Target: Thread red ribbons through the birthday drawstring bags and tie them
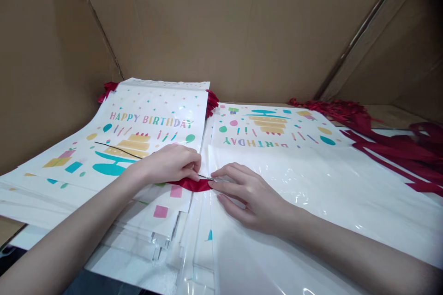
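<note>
My left hand (pixel 175 162) is closed in a pinch around a thin black cord (pixel 119 149), whose loose end trails to the left over a printed birthday sheet. Between my hands the cord runs across to my right hand (pixel 244 193), where thumb and fingers meet around its other end and the edge of a red ribbon (pixel 194 185). The ribbon sags below the cord, over the gap between two stacks. Under my left hand lies the left stack of "HAPPY BIRTHDAY" sheets (pixel 155 106). Beneath my right hand is a white glossy sheet (pixel 311 179).
Brown cardboard walls (pixel 207 27) rise behind and at both sides. Red ribbons (pixel 391 147) lie along the right, and more red ribbon (pixel 211 103) sticks out beside the left stack. An upside-down birthday print (pixel 266 124) shows beyond the white sheet.
</note>
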The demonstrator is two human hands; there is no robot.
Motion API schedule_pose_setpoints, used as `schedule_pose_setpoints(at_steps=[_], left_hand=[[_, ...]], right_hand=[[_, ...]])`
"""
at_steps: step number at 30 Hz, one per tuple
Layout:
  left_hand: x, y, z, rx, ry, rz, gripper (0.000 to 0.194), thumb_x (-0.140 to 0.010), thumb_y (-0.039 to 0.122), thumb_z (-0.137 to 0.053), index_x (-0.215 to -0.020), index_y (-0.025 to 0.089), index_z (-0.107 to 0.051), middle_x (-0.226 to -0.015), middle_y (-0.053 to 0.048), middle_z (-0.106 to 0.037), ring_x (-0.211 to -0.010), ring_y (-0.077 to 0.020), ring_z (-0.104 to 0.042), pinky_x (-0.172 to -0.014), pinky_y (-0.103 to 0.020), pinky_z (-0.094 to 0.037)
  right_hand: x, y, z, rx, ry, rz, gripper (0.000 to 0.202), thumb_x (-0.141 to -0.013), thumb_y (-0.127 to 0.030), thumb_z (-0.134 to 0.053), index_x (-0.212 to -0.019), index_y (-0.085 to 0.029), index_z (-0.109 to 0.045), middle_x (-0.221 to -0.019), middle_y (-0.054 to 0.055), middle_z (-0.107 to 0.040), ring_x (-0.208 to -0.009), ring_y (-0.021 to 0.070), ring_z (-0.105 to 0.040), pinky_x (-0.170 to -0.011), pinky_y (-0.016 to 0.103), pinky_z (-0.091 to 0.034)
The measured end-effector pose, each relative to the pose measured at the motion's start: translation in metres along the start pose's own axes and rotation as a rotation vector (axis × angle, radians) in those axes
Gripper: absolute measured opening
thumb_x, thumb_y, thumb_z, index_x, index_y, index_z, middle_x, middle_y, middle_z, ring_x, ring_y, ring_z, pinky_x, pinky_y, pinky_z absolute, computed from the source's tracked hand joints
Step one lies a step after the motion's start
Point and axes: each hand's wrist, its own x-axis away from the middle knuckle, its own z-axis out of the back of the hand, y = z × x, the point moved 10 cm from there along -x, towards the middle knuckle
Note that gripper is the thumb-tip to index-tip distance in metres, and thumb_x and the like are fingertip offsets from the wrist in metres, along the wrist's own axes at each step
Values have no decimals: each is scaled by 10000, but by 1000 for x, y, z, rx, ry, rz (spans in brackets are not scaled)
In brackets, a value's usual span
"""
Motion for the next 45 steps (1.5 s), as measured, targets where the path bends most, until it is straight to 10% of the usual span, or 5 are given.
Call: schedule_pose_setpoints(at_steps=[25, 38, 45], left_hand=[[10, -13, 3, -18, -67, 54, 178, -870, 254, -456, -760, 197, -584, -708, 11, -609, -656, -133, -533, -557, -223, -318], [-7, 4, 2, 119, 91, -33, 173, -854, 262, -544, -743, 177, -648, -714, 17, -646, -667, -111, -541, -597, -205, -334], [34, -60, 28, 105, 58, 207, 265, -897, 365, -424, -852, 202, -629, -775, -1, -638, -667, -130, -543, -579, -218, -348]], right_hand=[[1, 2, -5, 24, -62, -21, 285, -867, -227, -465, -1110, -198, -612, -1129, 114, -559, -989, 215, -521, -819, 383, -454], [0, 1, -7, 3, -87, -13, 290, -872, -208, -444, -1121, -194, -591, -1123, 115, -552, -997, 215, -505, -826, 383, -448], [0, 1, -7, -7, -103, -21, 294, -876, -204, -442, -1134, -184, -583, -1138, 115, -552, -1017, 213, -503, -853, 384, -442]])
